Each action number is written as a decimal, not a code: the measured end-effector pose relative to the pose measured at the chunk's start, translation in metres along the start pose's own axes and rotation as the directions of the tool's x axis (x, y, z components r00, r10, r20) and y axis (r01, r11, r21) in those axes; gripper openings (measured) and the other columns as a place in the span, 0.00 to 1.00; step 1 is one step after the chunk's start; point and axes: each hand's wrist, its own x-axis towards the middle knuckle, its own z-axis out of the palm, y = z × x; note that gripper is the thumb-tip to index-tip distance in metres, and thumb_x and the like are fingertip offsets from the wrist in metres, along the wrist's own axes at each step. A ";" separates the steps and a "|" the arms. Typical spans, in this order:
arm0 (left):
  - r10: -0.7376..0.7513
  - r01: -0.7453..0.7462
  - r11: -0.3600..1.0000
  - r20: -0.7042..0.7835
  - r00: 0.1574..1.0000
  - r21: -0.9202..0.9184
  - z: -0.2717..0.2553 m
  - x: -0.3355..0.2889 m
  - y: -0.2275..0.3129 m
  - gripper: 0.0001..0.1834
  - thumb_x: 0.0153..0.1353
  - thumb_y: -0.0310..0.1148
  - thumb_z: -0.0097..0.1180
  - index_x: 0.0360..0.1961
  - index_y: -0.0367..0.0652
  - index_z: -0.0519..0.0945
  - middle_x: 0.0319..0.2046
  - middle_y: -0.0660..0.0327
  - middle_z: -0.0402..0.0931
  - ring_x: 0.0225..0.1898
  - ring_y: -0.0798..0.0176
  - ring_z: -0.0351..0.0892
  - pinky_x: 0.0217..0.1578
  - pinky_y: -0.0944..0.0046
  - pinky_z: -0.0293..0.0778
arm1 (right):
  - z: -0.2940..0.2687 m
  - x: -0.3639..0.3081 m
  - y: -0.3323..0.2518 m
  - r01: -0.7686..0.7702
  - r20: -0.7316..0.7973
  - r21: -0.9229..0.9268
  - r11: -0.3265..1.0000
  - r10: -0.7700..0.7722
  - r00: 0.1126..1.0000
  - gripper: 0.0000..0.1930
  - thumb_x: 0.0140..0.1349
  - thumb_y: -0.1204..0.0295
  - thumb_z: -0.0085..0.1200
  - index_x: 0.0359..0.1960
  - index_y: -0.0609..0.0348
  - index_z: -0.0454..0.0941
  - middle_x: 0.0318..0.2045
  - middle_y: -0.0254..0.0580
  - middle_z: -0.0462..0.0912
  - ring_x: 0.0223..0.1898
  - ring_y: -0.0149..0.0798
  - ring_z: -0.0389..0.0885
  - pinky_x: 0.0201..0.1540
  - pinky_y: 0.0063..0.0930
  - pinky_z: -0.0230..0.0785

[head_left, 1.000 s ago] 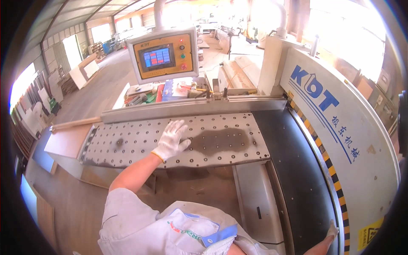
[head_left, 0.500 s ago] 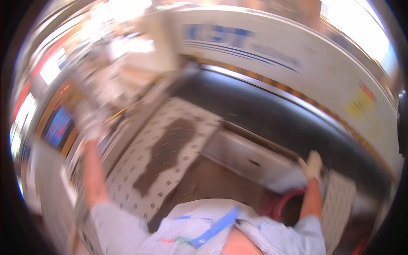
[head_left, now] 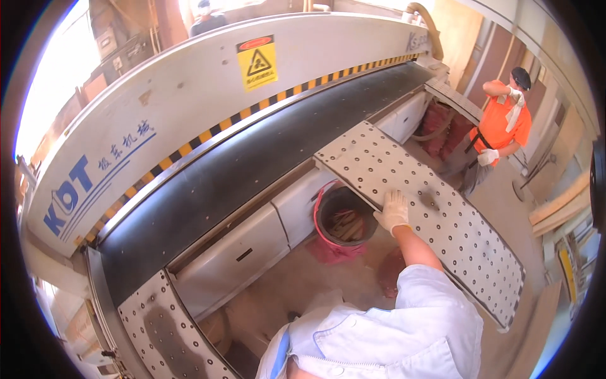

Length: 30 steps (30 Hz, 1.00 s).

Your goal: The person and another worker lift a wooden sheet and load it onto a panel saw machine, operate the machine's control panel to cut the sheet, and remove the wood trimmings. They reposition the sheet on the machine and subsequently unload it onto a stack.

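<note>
My right hand (head_left: 392,211), in a white glove, lies palm-down and flat on the near-left edge of the perforated table (head_left: 435,208), fingers spread rather than curled, so it grips nothing and only presses on the metal. I cannot see my left hand at all; only the white sleeve and shoulder fill the lower edge of the view. The table itself runs from the machine out toward the near right, a pale plate dotted with holes and bare of any board. Just left of my hand, below the table's edge, stands a round bin (head_left: 344,218) with a pink liner, holding what look like wood offcuts. Beyond it the long black bed (head_left: 252,167) curves away under the white guard (head_left: 189,95) with its yellow-and-black stripe and a yellow warning sign (head_left: 257,62). A second holed table (head_left: 165,335) sits at the near left. A person in an orange shirt (head_left: 499,123) stands at the far right, well apart from me. To do this well, I judge I should keep the palm flat and the weight over the table's rim, lean steadily, and stay clear of the black bed.
</note>
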 end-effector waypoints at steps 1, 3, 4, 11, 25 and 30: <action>0.023 -0.019 0.998 0.058 0.998 -0.055 -0.008 -0.013 0.010 0.49 0.72 0.60 0.70 0.79 0.31 0.75 0.80 0.35 0.71 0.83 0.31 0.63 0.85 0.35 0.55 | 0.004 -0.006 0.009 0.011 -0.119 -0.057 0.998 -0.018 0.993 0.45 0.63 0.48 0.76 0.74 0.65 0.73 0.76 0.63 0.73 0.81 0.64 0.66 0.83 0.59 0.58; 0.068 -0.042 0.987 0.168 0.984 -0.153 -0.023 -0.056 0.036 0.49 0.72 0.60 0.69 0.79 0.31 0.75 0.80 0.35 0.71 0.83 0.31 0.63 0.85 0.35 0.54 | -0.002 -0.007 0.009 -0.005 -0.127 -0.077 0.997 -0.004 0.992 0.44 0.63 0.49 0.76 0.73 0.65 0.73 0.74 0.63 0.74 0.80 0.64 0.67 0.82 0.58 0.58; 0.095 -0.049 0.979 0.229 0.969 -0.199 -0.031 -0.076 0.047 0.49 0.72 0.60 0.69 0.80 0.31 0.75 0.80 0.35 0.70 0.84 0.31 0.63 0.85 0.35 0.54 | -0.003 -0.009 0.012 -0.014 -0.131 -0.100 0.995 0.001 0.991 0.44 0.63 0.49 0.76 0.72 0.65 0.73 0.73 0.62 0.75 0.78 0.63 0.68 0.81 0.58 0.59; 0.224 -0.003 0.933 0.576 0.786 -0.359 -0.095 -0.203 0.080 0.49 0.74 0.61 0.68 0.80 0.30 0.74 0.82 0.34 0.69 0.84 0.30 0.61 0.86 0.34 0.53 | -0.012 -0.024 0.045 0.043 -0.119 -0.015 0.999 -0.044 0.992 0.44 0.61 0.49 0.76 0.71 0.67 0.74 0.71 0.64 0.76 0.76 0.66 0.68 0.80 0.61 0.58; 0.240 0.043 0.952 0.825 0.511 -0.303 -0.244 -0.278 0.045 0.50 0.66 0.58 0.75 0.80 0.35 0.75 0.79 0.39 0.72 0.83 0.33 0.64 0.84 0.36 0.57 | -0.030 -0.015 0.119 0.433 0.150 0.076 0.898 -0.440 0.885 0.62 0.66 0.34 0.69 0.87 0.70 0.62 0.88 0.70 0.60 0.90 0.67 0.52 0.93 0.57 0.40; 0.191 -0.025 0.978 0.844 0.502 -0.207 -0.315 -0.276 0.019 0.55 0.62 0.62 0.73 0.82 0.38 0.72 0.86 0.38 0.62 0.88 0.31 0.55 0.88 0.34 0.49 | -0.016 -0.018 0.157 0.536 0.203 0.041 0.843 -0.532 0.822 0.62 0.71 0.30 0.62 0.89 0.72 0.57 0.88 0.72 0.58 0.91 0.67 0.52 0.93 0.58 0.39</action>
